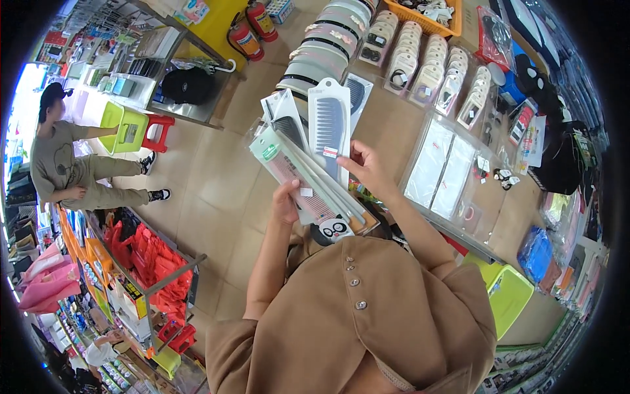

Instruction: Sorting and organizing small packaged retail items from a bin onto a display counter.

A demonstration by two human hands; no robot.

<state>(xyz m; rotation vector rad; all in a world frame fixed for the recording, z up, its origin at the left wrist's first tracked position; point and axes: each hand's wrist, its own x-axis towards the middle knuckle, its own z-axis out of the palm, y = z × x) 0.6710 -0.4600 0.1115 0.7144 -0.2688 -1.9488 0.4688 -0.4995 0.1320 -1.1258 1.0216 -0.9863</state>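
"Above the floor [216, 174], beside the table [387, 125], what are the hands doing in the head view?"

"The left hand [287, 205] is clamping several packs together, its thumb pressing on the pink comb [300, 177] in front. The fingers are hiding underneath, so I am not seeing how they are bending."

"And the right hand [369, 169]?"

"It is pinching, I believe, the right edge of the blue comb [328, 125], with the thumb lying on the face. The two hands are working apart from each other."

"Why are the combs spreading like this?"

"Probably the fan is letting each face show. The black comb [287, 125] is leaning behind the pink one, and a navy comb [356, 95] is peeking out behind the blue one."

"What are the containers holding?"

"Each comb is sitting in its own pack. At the table's far side, an orange basket [413, 21] is holding white and dark things, too small for telling. Near it, card packs [401, 62] are standing in rows, perhaps for easy choosing, and some are carrying dark rings [399, 79]. At left, another person [59, 157] is gripping a green basket [133, 133]; its inside I am not making out."
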